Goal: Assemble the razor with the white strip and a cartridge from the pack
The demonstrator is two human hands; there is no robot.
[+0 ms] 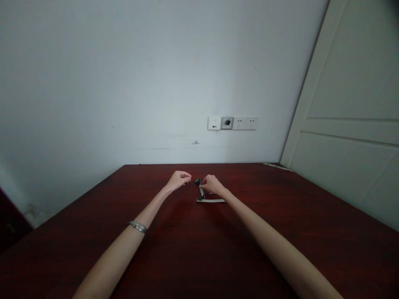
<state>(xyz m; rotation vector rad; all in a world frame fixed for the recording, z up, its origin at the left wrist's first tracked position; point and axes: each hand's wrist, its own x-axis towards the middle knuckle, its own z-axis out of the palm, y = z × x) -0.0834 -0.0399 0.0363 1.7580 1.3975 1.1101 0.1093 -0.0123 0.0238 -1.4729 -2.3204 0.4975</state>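
My right hand [212, 184] is closed, its thumb and fingers pinching a slim razor-like object [202, 191] with a dark, angled head and a pale and dark handle. The head points up and to the left. Just left of it, my left hand [179, 179] hovers with thumb and fingertips drawn together; anything between them is too small to make out. Below the right hand lies a thin, pale, slightly curved strip [211, 201] with a dark left end. My right wrist covers its other end.
A dark red wooden table [174, 257] reaches to a white wall [156, 83]. Sockets and switches [245, 123] are set in the wall above the table. A pale panelled door [352, 112] stands at the right. A flat light strip [277, 167] lies at the far right edge.
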